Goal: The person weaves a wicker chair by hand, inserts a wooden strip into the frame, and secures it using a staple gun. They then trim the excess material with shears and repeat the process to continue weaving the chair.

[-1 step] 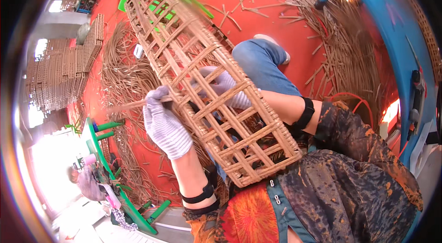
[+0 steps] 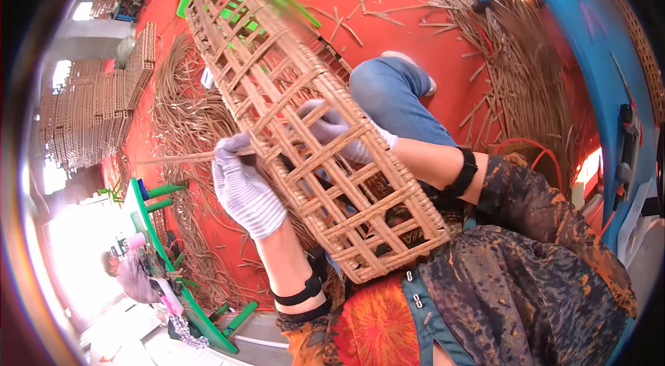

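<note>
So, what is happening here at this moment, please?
A seated person works on a long open-weave rattan basket frame that lies across the lap. The gloved left hand pinches a thin rattan strip against the outside of the frame. The gloved right hand reaches inside the lattice. Loose rattan strips lie about on the red floor, and stacked woven pieces stand at the left.

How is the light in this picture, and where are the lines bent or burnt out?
Head view: daylight burns out the lower-left doorway; the basket frame and both gloved hands, left hand and right hand, are evenly lit and sharp; the blue frame bows near the rim; the corners are black.
</note>
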{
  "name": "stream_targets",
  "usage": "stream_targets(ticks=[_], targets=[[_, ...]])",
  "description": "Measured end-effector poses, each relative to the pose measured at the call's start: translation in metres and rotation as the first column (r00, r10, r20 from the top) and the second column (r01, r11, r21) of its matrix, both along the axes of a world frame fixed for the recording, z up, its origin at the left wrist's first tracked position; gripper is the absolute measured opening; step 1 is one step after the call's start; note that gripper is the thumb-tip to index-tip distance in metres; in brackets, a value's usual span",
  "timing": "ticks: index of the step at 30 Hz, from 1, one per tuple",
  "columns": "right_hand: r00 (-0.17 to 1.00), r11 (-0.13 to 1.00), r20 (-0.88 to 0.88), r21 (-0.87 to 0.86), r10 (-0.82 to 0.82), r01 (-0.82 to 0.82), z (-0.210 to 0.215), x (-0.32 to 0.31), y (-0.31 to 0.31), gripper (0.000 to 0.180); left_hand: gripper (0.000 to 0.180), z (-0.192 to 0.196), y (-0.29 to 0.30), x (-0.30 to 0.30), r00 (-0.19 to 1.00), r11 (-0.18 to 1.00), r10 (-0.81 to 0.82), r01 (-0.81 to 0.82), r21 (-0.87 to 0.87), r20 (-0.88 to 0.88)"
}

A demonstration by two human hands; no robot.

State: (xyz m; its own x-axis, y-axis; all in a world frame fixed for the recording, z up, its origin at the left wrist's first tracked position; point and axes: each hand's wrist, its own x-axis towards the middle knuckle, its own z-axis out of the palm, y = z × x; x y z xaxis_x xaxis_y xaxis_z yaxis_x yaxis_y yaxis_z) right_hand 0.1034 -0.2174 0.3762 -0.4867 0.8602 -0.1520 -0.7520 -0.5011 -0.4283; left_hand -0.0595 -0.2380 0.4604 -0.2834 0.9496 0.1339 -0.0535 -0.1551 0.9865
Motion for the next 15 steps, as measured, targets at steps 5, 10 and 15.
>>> stream_targets(ticks=[5, 10, 15], targets=[[0.977, 0.972, 0.081, 0.116, 0.197, -0.205, 0.067, 0.051, -0.048, 0.047, 0.012, 0.002, 0.014, -0.039, 0.815, 0.986, 0.099, -0.005, -0.164, 0.571], [0.832, 0.803, 0.472, 0.352, 0.293, -0.482, 0.058, 0.042, -0.021, 0.05, 0.007, 0.007, 0.028, -0.095, 0.924, 0.969, 0.194, -0.127, -0.214, 0.33], [0.783, 0.759, 0.604, 0.578, -0.149, -0.301, 0.013, -0.022, 0.053, 0.027, 0.037, -0.011, 0.028, -0.156, 0.948, 0.916, 0.302, -0.259, -0.305, 0.104]])
